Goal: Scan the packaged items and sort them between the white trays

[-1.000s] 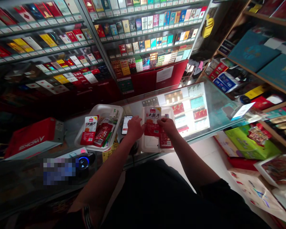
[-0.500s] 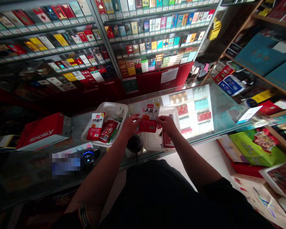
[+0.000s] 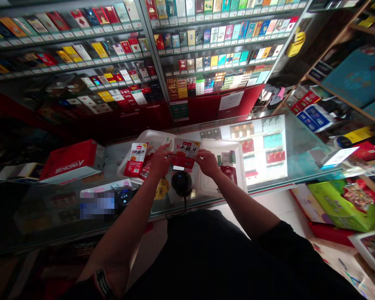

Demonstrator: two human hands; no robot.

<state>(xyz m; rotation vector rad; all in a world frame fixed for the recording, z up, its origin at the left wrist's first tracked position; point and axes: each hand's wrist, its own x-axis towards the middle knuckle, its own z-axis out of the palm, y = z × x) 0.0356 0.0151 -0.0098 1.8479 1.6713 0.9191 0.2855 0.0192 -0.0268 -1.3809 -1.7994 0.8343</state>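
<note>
Both my hands hold one red and white snack packet [image 3: 185, 152] above the glass counter [image 3: 287, 137]. My left hand [image 3: 160, 160] pinches its left edge and my right hand [image 3: 208, 162] pinches its right edge. The packet hangs over the gap between two white trays. The left tray [image 3: 150, 137] holds several similar red packets [image 3: 136, 159]. The right tray [image 3: 237, 175] holds a red packet [image 3: 228, 171] and a few small items. A phone with a lit screen [image 3: 178, 168] lies just under the held packet.
A black round device [image 3: 181, 183] sits at the counter's near edge below my hands. A red box [image 3: 70, 160] lies on the counter at left. Cigarette shelves [image 3: 206, 46] fill the wall behind. Wooden shelves [image 3: 346, 100] and green boxes [image 3: 340, 200] stand at right.
The packet came up off the right tray and moved left, toward the left tray, with both hands still on it. The camera view shifted right and down.
</note>
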